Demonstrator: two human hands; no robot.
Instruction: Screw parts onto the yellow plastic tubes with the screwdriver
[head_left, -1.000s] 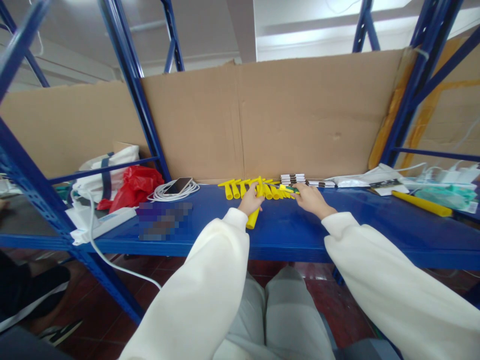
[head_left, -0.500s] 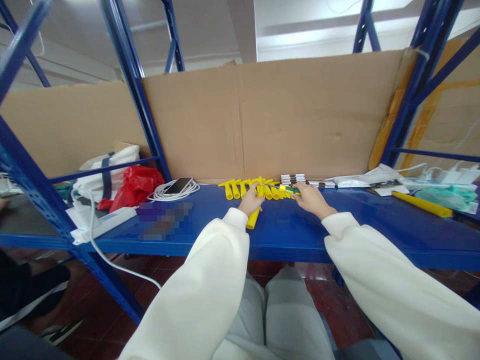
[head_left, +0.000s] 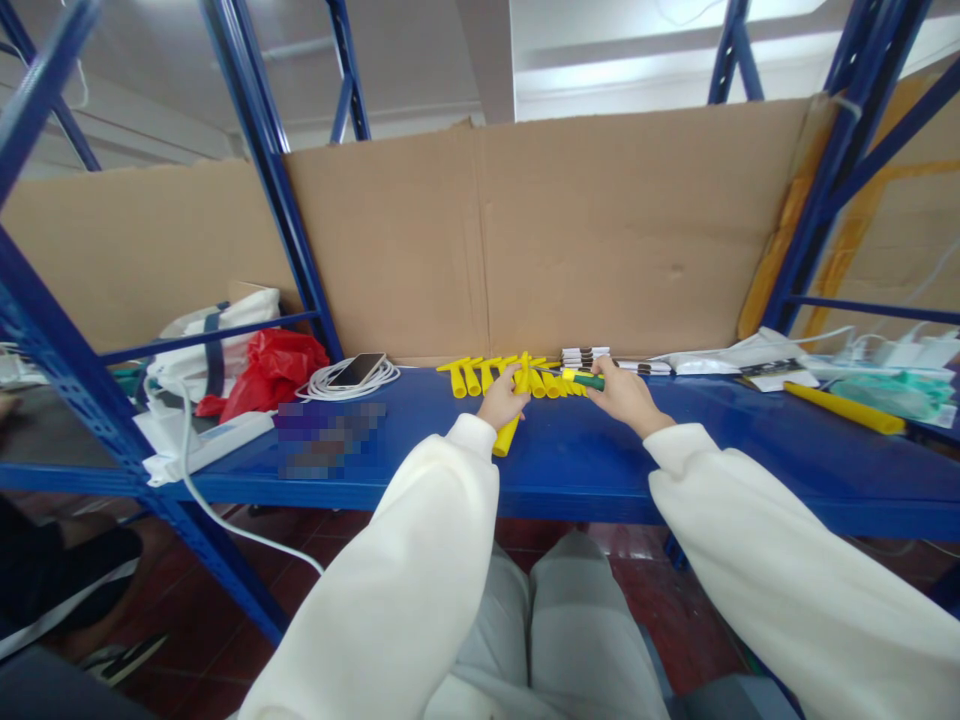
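Note:
My left hand (head_left: 501, 398) is closed around a yellow tube (head_left: 509, 432) that juts toward me over the blue shelf (head_left: 585, 460). My right hand (head_left: 624, 394) is closed on a small screwdriver with a green and yellow handle (head_left: 583, 379), its thin shaft pointing left toward the held tube. Behind both hands lies a row of several more yellow tubes (head_left: 480, 376). A low stack of small black and white parts (head_left: 586, 356) sits just behind the right hand.
A phone on coiled white cable (head_left: 351, 377), a red bag (head_left: 268, 373) and white bags lie at the left. Another long yellow tube (head_left: 844, 408), papers and cables are at the right. Brown cardboard (head_left: 600, 230) backs the shelf. Blue uprights (head_left: 277, 190) stand either side.
My right hand has lifted slightly, so the green and yellow screwdriver handle shows more clearly. The left hand and its tube have stayed put.

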